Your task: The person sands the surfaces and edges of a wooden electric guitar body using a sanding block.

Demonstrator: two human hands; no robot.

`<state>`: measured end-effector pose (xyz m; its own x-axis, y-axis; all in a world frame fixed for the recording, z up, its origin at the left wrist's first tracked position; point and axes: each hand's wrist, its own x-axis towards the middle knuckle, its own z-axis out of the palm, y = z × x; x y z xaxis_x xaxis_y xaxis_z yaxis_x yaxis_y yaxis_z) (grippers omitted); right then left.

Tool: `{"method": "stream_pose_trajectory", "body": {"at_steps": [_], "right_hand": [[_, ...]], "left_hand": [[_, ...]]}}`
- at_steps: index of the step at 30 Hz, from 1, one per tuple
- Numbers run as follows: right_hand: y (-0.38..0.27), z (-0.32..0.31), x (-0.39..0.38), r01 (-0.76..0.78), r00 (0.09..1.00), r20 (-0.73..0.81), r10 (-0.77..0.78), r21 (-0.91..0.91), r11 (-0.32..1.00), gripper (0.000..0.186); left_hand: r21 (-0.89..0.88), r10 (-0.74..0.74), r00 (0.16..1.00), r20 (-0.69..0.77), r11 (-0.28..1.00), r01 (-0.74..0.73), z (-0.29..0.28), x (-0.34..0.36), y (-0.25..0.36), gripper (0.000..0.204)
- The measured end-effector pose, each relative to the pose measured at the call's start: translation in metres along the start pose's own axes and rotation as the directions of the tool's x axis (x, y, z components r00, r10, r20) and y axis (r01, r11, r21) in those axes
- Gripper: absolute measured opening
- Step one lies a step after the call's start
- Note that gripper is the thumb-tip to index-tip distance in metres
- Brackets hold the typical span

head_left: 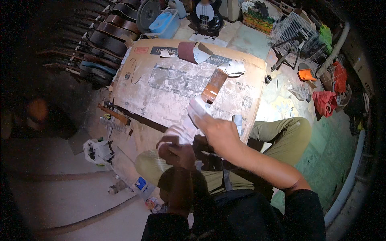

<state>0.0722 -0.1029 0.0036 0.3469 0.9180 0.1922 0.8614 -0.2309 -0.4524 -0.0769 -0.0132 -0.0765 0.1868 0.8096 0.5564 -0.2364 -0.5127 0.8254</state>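
My right hand (217, 132) is closed around a pale, whitish piece (194, 106), blurred, above the near edge of the cardboard work surface (144, 92). My left hand (175, 150), in shadow just below and left of it, grips a white, dusty piece (181, 132); whether both pieces are one object I cannot tell. Just beyond my right hand is a brown wooden piece (215, 84) with a dark notch. A maroon sanding sheet (187, 51) and torn pale paper scraps (234, 68) lie at the far side of the cardboard.
Hanging guitars (106, 38), a blue plastic tub (163, 24) and a black bass guitar (205, 18) stand beyond. At right are a wire cage (293, 34), a black stand (289, 52) and red bags (323, 102). My folded legs (285, 144) are under my arms; tools (112, 114) lie at left.
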Motion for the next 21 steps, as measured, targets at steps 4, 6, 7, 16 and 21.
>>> {"method": "stream_pose_trajectory", "body": {"at_steps": [4, 6, 7, 16, 21], "right_hand": [[0.004, -0.007, -0.006, 0.020, 1.000, -0.020, -0.021, -0.050, 0.999, 0.036], [0.016, -0.017, 0.018, -0.065, 0.996, -0.064, 0.068, 0.044, 0.997, 0.038], [0.028, -0.019, 0.025, -0.076, 0.994, -0.079, 0.080, 0.045, 0.996, 0.044], [0.034, 0.005, 0.048, 0.220, 0.969, -0.125, -0.213, 0.043, 0.975, 0.011], [0.028, 0.005, 0.068, 0.266, 0.949, -0.187, -0.256, 0.030, 0.964, 0.013]], "left_hand": [[0.157, 0.140, 0.987, -0.084, 0.980, -0.126, 0.015, 0.003, -0.003, 0.026], [0.179, 0.149, 0.987, -0.066, 0.975, -0.135, 0.015, 0.003, -0.001, 0.024], [0.175, 0.144, 0.988, -0.054, 0.976, -0.133, 0.015, 0.003, 0.000, 0.023], [0.096, 0.148, 0.950, 0.276, 0.979, -0.180, -0.031, 0.115, -0.077, 0.017], [-0.050, 0.159, 0.913, 0.377, 0.987, -0.151, -0.051, 0.179, -0.103, 0.017]]}}
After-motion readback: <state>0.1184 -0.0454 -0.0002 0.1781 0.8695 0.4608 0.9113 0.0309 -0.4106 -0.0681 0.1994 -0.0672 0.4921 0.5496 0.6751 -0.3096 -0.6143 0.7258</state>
